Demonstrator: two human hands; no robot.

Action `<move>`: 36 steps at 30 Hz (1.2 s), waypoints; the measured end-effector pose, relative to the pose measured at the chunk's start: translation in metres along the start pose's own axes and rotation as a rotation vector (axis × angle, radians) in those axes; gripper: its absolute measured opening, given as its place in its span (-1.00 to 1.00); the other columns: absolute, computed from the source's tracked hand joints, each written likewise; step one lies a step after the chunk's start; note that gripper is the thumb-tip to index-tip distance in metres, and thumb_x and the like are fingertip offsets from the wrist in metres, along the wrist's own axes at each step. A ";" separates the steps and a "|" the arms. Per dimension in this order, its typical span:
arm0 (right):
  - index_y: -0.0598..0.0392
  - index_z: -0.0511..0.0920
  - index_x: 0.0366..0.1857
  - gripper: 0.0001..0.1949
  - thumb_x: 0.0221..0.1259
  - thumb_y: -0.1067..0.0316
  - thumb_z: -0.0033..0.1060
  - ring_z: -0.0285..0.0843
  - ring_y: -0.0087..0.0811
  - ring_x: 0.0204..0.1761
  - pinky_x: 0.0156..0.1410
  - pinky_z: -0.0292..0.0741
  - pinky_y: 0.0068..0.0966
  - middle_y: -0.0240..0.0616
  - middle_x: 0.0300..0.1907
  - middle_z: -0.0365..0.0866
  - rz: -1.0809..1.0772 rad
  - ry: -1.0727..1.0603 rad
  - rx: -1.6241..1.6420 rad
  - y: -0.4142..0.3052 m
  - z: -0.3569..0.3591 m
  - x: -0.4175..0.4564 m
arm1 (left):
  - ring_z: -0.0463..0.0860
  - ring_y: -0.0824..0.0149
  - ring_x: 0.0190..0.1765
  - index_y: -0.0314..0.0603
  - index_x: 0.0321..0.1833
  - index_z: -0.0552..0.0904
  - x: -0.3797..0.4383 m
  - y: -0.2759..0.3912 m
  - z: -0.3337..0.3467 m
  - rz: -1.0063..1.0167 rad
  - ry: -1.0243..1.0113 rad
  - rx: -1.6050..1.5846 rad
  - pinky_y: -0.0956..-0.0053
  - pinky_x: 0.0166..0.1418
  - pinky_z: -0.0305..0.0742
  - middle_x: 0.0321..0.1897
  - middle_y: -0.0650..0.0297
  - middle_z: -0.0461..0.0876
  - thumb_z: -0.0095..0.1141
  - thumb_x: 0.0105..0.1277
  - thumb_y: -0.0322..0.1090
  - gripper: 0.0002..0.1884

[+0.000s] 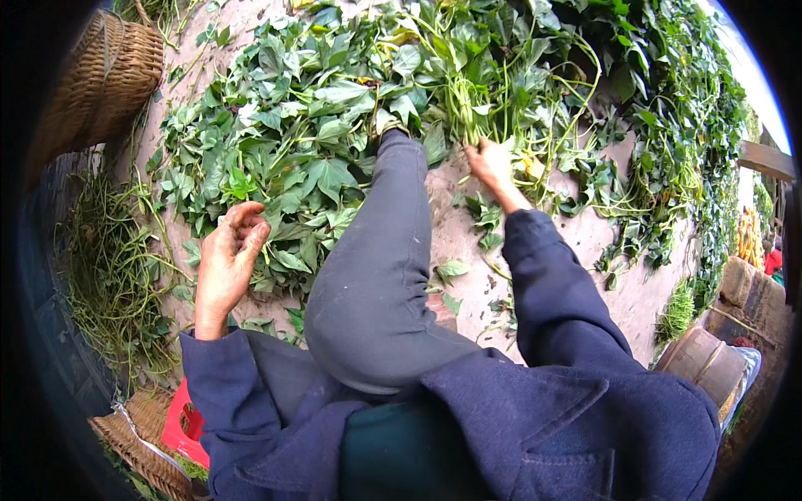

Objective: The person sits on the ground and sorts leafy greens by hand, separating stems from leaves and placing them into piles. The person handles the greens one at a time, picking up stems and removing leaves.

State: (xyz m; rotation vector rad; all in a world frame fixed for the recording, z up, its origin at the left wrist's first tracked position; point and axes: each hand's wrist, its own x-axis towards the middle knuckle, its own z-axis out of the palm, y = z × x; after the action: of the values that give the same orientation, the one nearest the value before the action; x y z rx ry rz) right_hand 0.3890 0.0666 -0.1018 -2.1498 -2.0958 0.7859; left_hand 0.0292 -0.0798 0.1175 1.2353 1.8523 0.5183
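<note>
Leafy green vines, which look like sweet potato vines (326, 169), lie in a broad pile on the ground before me. My right hand (490, 164) grips the lower ends of a bunch of pale green vine stems (462, 113), whose leaves spread away from me. Over the pile's near left edge, my left hand (232, 250) is raised with loosely curled fingers; I see nothing held in it. My bent leg in dark trousers (382, 269) reaches between the hands, its foot mostly hidden among leaves.
A wicker basket (119, 75) stands at upper left. Below it lies a tangle of mostly leafless stems (113, 269). Beside me at lower left are a red plastic object (185, 423) and another woven basket (138, 432). More vines (677, 144) and a wooden bucket (705, 363) are to the right.
</note>
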 end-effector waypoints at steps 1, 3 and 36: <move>0.15 0.56 -0.33 -0.61 0.04 -0.02 0.08 0.56 -0.18 -0.33 -0.19 0.47 -0.25 -0.10 -0.39 0.59 0.000 0.015 0.149 0.008 -0.024 0.006 | 0.48 0.52 -0.37 -0.28 -0.03 0.48 -0.001 0.003 0.000 0.022 0.009 0.010 0.61 -0.22 0.43 -0.37 0.30 0.55 0.08 0.22 -0.40 -0.74; 0.16 0.58 -0.36 -0.59 0.01 -0.05 0.13 0.49 -0.36 -0.46 -0.35 0.40 -0.46 -0.26 -0.46 0.56 0.034 0.094 0.566 0.016 -0.098 0.011 | 0.47 0.52 -0.38 -0.28 -0.04 0.48 -0.005 0.006 0.001 0.051 0.029 0.029 0.62 -0.24 0.42 -0.38 0.30 0.55 0.09 0.22 -0.41 -0.74; 0.03 0.54 -0.42 -0.83 0.08 0.18 0.14 0.51 -0.15 -0.46 -0.39 0.42 -0.30 -0.20 -0.51 0.48 -1.046 0.372 0.304 -0.292 -0.143 -0.230 | 0.54 0.51 -0.44 -0.33 -0.24 0.56 -0.091 0.075 -0.030 0.396 0.616 -0.608 0.60 -0.36 0.46 -0.49 0.31 0.61 0.14 0.20 -0.33 -0.81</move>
State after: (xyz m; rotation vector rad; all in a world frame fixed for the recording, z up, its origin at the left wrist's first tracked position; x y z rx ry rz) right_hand 0.1816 -0.0802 0.2050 -0.7450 -2.2413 0.4589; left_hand 0.0620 -0.1260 0.2250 1.0725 1.6952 1.6952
